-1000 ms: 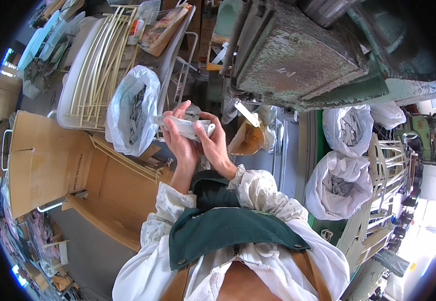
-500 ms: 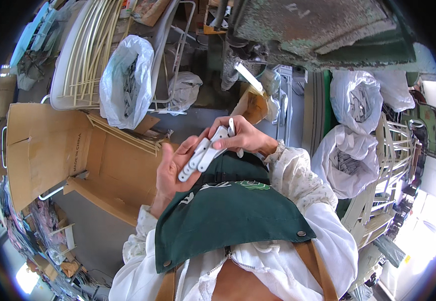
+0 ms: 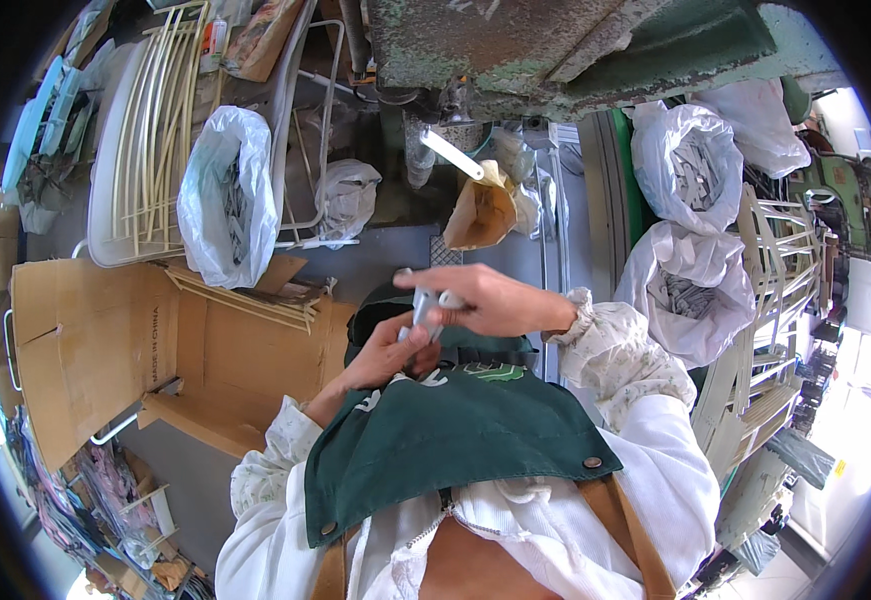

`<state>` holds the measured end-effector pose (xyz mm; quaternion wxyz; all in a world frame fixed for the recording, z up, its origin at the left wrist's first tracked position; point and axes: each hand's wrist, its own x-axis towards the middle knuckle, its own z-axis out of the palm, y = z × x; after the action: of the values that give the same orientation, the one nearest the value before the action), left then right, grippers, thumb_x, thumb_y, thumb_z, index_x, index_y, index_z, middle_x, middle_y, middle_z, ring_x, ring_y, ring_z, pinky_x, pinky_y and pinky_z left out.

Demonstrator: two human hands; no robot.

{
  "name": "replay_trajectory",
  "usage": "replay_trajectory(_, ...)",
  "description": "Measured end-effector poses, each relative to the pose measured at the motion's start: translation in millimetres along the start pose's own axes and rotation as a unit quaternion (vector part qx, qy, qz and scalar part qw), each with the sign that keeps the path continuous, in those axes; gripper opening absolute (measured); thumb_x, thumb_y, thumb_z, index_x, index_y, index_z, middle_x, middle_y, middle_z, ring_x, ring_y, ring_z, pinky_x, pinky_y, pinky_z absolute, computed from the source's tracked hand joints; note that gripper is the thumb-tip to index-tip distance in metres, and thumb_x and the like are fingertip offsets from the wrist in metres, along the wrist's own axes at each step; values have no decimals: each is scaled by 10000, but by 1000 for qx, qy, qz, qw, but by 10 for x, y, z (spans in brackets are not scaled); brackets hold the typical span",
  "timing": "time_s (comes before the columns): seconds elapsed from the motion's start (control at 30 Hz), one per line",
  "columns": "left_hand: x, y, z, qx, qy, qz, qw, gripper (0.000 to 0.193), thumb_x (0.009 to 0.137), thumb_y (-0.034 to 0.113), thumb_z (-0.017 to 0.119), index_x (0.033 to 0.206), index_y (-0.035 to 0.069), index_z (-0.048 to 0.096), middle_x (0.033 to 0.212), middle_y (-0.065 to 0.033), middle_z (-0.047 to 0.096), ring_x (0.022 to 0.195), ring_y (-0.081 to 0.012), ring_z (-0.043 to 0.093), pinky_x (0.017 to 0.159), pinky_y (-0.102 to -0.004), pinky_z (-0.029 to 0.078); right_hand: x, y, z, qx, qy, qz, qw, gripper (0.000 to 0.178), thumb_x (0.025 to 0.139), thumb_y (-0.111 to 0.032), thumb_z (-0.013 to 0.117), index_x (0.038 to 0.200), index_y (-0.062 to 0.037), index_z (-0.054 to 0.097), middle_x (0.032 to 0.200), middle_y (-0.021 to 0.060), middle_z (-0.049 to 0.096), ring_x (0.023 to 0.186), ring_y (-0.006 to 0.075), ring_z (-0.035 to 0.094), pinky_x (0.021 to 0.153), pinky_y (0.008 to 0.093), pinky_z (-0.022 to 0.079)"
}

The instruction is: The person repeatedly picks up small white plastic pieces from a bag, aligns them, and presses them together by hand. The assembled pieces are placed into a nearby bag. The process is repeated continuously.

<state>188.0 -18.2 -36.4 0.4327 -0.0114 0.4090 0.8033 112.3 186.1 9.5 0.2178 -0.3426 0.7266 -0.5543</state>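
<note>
In front of my apron (image 3: pixel 455 430) I hold a small bundle of pale grey flat metal strips (image 3: pixel 422 304), seen nearly end-on. My left hand (image 3: pixel 383 358) is closed round the lower part of the bundle, thumb on its side. From the right, my right hand (image 3: pixel 500 300) reaches over it, fingers stretched across the top and a strip end showing under them. Its thumb is hidden, so I cannot tell how firmly it grips. Beyond my hands, a longer white strip with rounded ends (image 3: pixel 452 155) juts out below the green machine.
The worn green machine (image 3: pixel 575 60) overhangs the far side. An open cardboard box (image 3: pixel 95 340) stands at left, beside a plastic bag of metal pieces (image 3: pixel 230 200). At right are two more filled bags (image 3: pixel 693 170) and stacked pale metal frames (image 3: pixel 760 330). A brown paper-like bag (image 3: pixel 480 215) lies ahead.
The strips, fanned across my left palm before, are now gathered upright in it. My left fingers have closed, and my right hand has turned palm down over them. The view has shifted slightly.
</note>
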Motion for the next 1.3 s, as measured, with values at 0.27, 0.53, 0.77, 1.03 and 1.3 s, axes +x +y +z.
replay_trajectory(0.27, 190, 227, 118, -3, 45, 43, 998, 296, 1000, 333, 434, 1042, 42, 465, 807, -1, 442, 693, -93, 417, 630, -234, 363, 114, -37, -150, -61, 106, 19, 992, 372, 759, -21, 719, 1124, -45, 649, 952, 81, 614, 808, 222, 626, 726, 323, 507)
replay_trajectory(0.53, 252, 332, 60, -3, 78, 82, 994, 514, 964, 383, 473, 1221, -61, 511, 1080, -204, 633, 873, -267, 667, 761, -358, 542, 144, -74, -218, 71, 195, 92, 974, 183, 754, -22, 742, 931, -11, 700, 849, 29, 609, 748, 93, 576, 650, 243, 449)
replay_trajectory(0.77, 315, 472, -66, -10, 110, 108, 988, 384, 978, 265, 478, 1188, -54, 521, 1095, -216, 626, 927, -302, 664, 778, -370, 563, 272, -90, -202, -39, 244, 63, 967, 218, 744, -56, 755, 946, -9, 689, 843, 38, 650, 751, 112, 593, 675, 259, 474)
replay_trajectory(1.03, 473, 458, -118, -18, 162, 173, 971, 253, 955, 254, 538, 1046, 18, 548, 925, -188, 655, 596, -132, 584, 452, -229, 417, 316, -20, -317, -15, 266, 101, 959, 226, 751, -96, 763, 936, 9, 686, 806, 51, 643, 738, 106, 593, 667, 273, 479)
replay_trajectory(1.3, 444, 917, -96, 51, 282, 198, 938, 170, 889, 155, 625, 905, -13, 606, 750, -150, 662, 401, -91, 477, 358, -205, 318, 394, 166, -462, -162, 410, 43, 897, 191, 797, -82, 721, 970, -8, 687, 813, 87, 673, 646, 130, 619, 601, 282, 485)
